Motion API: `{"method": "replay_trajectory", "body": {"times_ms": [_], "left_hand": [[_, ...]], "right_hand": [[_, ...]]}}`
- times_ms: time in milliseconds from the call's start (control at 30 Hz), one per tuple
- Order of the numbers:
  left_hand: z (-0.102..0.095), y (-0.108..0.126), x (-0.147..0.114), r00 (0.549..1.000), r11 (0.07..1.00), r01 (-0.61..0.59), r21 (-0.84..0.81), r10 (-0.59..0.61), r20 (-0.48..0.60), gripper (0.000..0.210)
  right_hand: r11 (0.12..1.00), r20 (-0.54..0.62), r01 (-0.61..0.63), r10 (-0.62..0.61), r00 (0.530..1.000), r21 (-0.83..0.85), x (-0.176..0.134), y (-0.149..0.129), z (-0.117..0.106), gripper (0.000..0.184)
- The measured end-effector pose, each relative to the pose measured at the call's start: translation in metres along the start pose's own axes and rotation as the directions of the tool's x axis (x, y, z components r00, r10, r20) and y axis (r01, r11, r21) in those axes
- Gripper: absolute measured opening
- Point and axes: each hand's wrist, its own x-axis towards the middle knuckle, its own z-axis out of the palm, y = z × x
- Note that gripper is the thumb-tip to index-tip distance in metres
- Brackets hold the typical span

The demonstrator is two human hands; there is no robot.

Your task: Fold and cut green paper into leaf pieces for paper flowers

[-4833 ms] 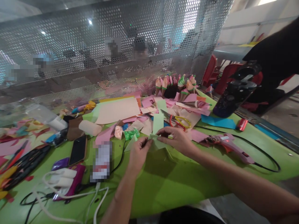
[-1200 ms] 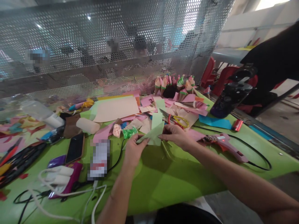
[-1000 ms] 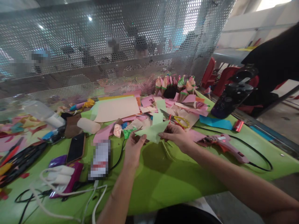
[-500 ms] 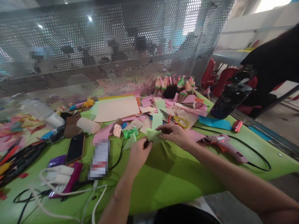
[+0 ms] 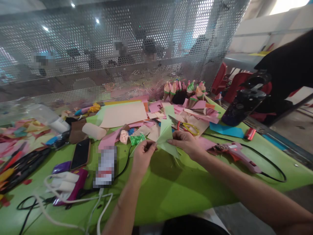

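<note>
A piece of light green paper (image 5: 169, 149), creased and partly opened out, is held just above the green table. My left hand (image 5: 143, 155) pinches its left corner between thumb and fingers. The right edge is gripped by my right hand (image 5: 185, 142), its fingers bent over it. Behind it lies a strip of similar green paper (image 5: 166, 125). Scissors with red and yellow handles (image 5: 190, 128) rest just beyond my right hand. A crumpled shiny green wrapper (image 5: 137, 139) lies near my left hand.
A pink glue gun (image 5: 242, 156) with a black cord lies right, before a dark bottle (image 5: 242, 106). Paper ice-cream cones (image 5: 192, 88) stand at the back. Left are a phone (image 5: 80, 153), a purple power strip (image 5: 78, 186) and white cables. A perforated metal panel (image 5: 97, 65) rises behind.
The folded green paper has opened out into a longer, slanting piece. My left hand has risen slightly to its left corner, while my right hand has stayed close to the same place.
</note>
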Motion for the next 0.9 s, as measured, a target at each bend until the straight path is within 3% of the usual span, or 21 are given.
{"method": "replay_trajectory", "body": {"times_ms": [333, 533, 700, 900], "left_hand": [[-0.0024, -0.0024, -0.0005, 0.994, 0.991, 0.007, -0.132, -0.022, -0.109, 0.03], [0.0028, -0.0036, -0.0048, 0.999, 0.991, 0.006, -0.132, 0.0, 0.052, 0.031], [0.0043, -0.004, -0.0057, 1.0, 0.996, -0.018, -0.084, 0.018, 0.004, 0.02], [0.0024, 0.0036, -0.0061, 1.0, 0.992, 0.014, -0.128, -0.012, 0.011, 0.021]], "right_hand": [[0.999, -0.053, 0.039, -0.038, 0.998, 0.019, -0.0015, 0.0063, -0.0018, 0.041], [0.997, -0.044, 0.021, -0.018, 0.999, 0.077, -0.0032, 0.0031, 0.0022, 0.042], [0.991, 0.021, -0.016, 0.013, 1.0, 0.131, -0.0032, 0.0027, 0.0051, 0.04], [0.989, -0.008, -0.021, 0.022, 1.0, 0.144, -0.0041, 0.0019, 0.0047, 0.04]]}}
